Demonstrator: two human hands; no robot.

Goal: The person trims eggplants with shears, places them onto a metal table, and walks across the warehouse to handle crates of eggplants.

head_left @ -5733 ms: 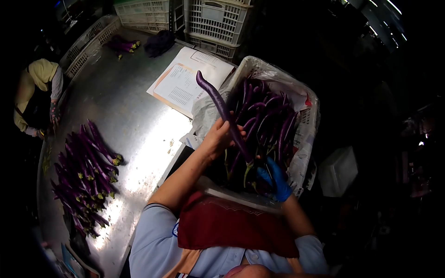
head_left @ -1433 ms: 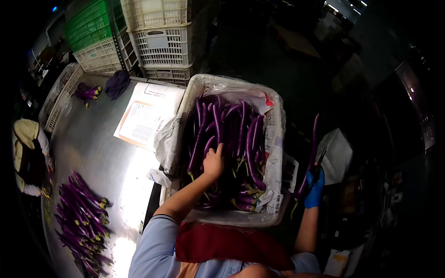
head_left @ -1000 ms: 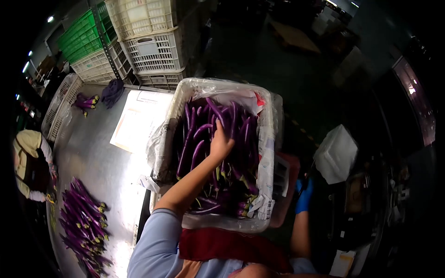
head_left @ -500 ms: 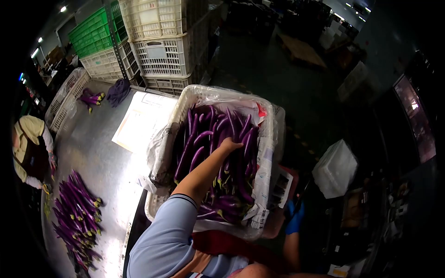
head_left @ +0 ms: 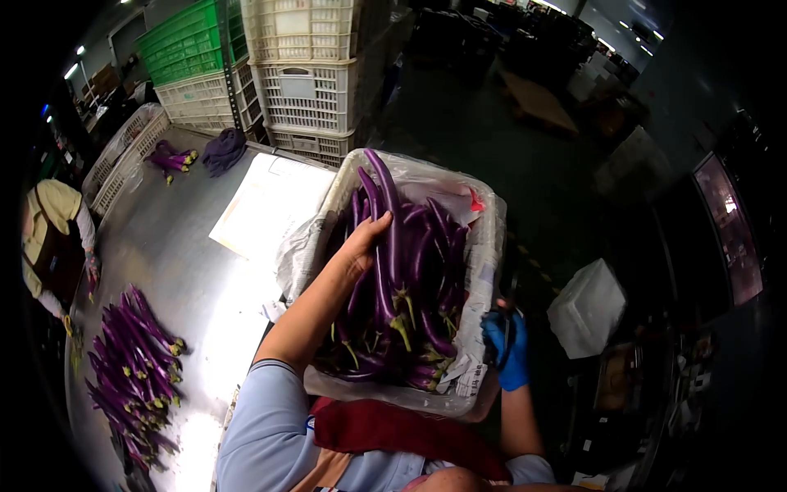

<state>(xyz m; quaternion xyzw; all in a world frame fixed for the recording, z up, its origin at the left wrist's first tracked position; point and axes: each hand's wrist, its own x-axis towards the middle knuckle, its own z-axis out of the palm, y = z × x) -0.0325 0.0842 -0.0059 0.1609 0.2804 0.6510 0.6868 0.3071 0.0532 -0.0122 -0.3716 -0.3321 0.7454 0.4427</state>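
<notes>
1. Presently grasping apparently two long eggplants (head_left: 394, 250) in the bare left hand (head_left: 363, 240), around mid-length, over the crate (head_left: 493, 238) and the loose eggplants (head_left: 423, 258) inside.
2. Hold with light, even thumb pressure, to spare glossy skin, probably easy to mark.
3. Line up both stem ends on the near side, level with each other, to avoid crossing.
4. Lift clear of the loose eggplants before turning; avoid dragging across neighbouring stems, likely to scratch.
5. Mind the blue-gloved right hand (head_left: 513, 361), clasped around a dark tool (head_left: 506, 336), probably scissors, just beside the crate's right wall. Cannot tell the position of any blades.
6. Point any tip away from the left fingers and from sound skin.
7. Leave the separate pile (head_left: 135, 369) undisturbed on the bench (head_left: 188, 221), to the left, well apart from the crate.
</notes>
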